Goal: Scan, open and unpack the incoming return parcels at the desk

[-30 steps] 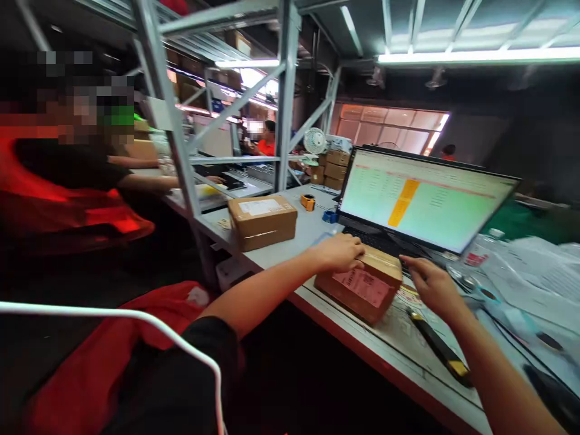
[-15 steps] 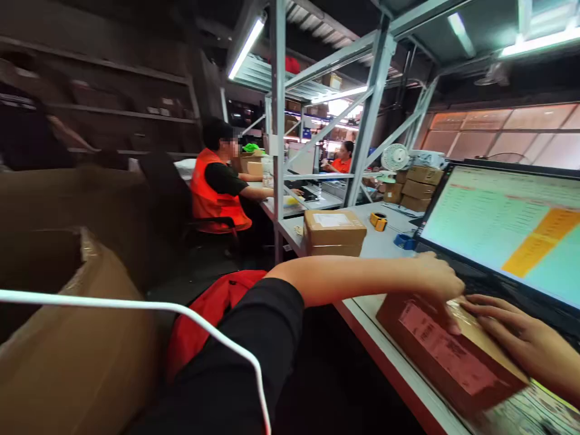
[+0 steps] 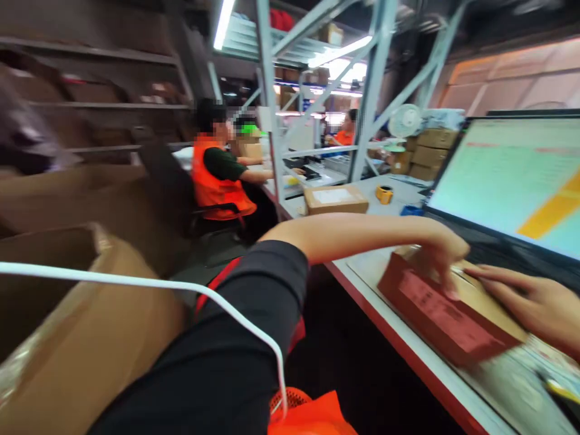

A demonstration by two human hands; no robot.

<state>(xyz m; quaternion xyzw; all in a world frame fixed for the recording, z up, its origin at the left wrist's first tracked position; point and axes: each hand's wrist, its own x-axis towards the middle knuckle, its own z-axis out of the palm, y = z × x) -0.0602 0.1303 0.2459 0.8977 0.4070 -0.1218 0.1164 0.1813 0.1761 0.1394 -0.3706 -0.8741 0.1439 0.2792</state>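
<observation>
A closed cardboard box [image 3: 493, 302] lies on the desk at the right, its label side facing the desk's front edge. My left hand [image 3: 446, 251] reaches across from the left and bends down over the box's near end. Its fingers are curled, with a fingertip against the pale label [image 3: 448, 308]; part of the grip is hidden behind the hand. On the top face of the box rests my right hand [image 3: 539, 302], fingers stretched out toward the left hand. A short dark line shows by its fingertips, too blurred to make out.
A monitor [image 3: 512, 175] stands behind the box. Another carton [image 3: 335, 199], a yellow tape roll [image 3: 384, 194] and a blue item [image 3: 411, 211] sit farther along the desk. A large open carton [image 3: 131, 302] fills the left. A white cable [image 3: 181, 284] crosses in front. A co-worker [image 3: 217, 175] sits beyond.
The view has tilted down and blurred, so orange cloth shows at the bottom. Both hands stay at the box, and the left wrist looks more arched.
</observation>
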